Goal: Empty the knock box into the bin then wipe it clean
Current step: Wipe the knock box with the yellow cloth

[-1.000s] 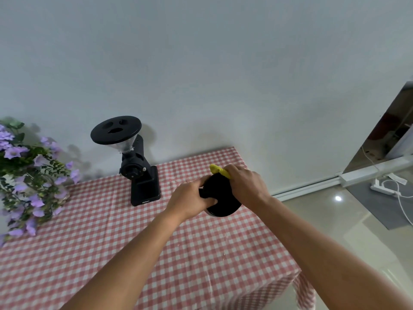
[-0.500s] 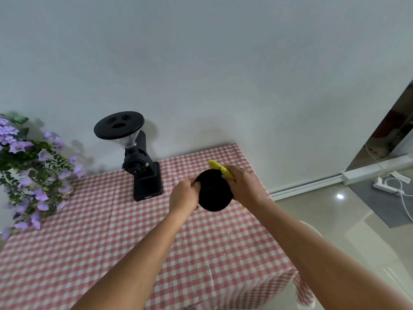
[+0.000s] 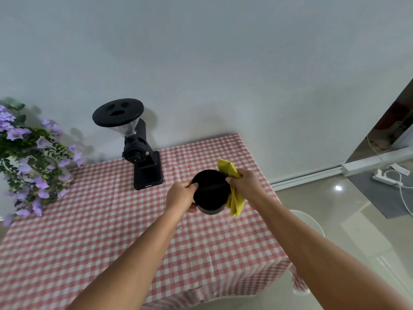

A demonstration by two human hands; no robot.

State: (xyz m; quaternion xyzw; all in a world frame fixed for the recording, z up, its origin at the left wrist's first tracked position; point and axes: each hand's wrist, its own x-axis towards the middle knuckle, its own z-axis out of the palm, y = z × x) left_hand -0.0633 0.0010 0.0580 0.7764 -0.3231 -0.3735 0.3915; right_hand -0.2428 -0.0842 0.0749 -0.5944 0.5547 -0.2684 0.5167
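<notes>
A round black knock box point(image 3: 211, 193) with a bar across its mouth is held above the table, its opening tilted towards me. My left hand point(image 3: 182, 196) grips its left rim and side. My right hand point(image 3: 247, 186) holds a yellow cloth point(image 3: 232, 186) against the box's right rim; the cloth hangs down the right side. A white rounded rim point(image 3: 312, 222), possibly the bin, shows on the floor past my right forearm, mostly hidden.
A black coffee grinder point(image 3: 138, 148) stands at the back of the red-checked table point(image 3: 89, 242). Purple flowers point(image 3: 26, 162) fill the left edge. The table's right edge drops to a glossy floor with a power strip and cables point(image 3: 388, 177).
The knock box has tipped so its mouth faces me. My right hand with the cloth has shifted from on top of the box to its right rim, and more cloth hangs free.
</notes>
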